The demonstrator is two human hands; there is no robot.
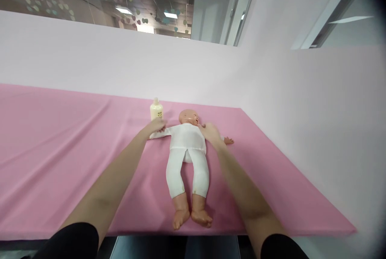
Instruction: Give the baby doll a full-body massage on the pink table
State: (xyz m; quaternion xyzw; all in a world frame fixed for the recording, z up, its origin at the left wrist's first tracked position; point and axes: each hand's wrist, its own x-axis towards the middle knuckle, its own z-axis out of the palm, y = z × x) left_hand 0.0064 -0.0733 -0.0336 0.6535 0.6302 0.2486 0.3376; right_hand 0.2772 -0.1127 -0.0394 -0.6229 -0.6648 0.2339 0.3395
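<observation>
Baby doll (187,138), one, white-clothed: on its back on the pink-covered tabletop (289,198), arms spread, feet toward the person. Left hand (158,124): fingers curled at one outstretched sleeve; whether clamped on it, cannot tell. Right hand (210,132): fingertips at the opposite shoulder; grip likewise unclear. Bottle (156,110), pale: upright just beyond the left hand. Step in hand, apparently: handling both arms. Next move calls for light, even contact, clear of the bottle.
</observation>
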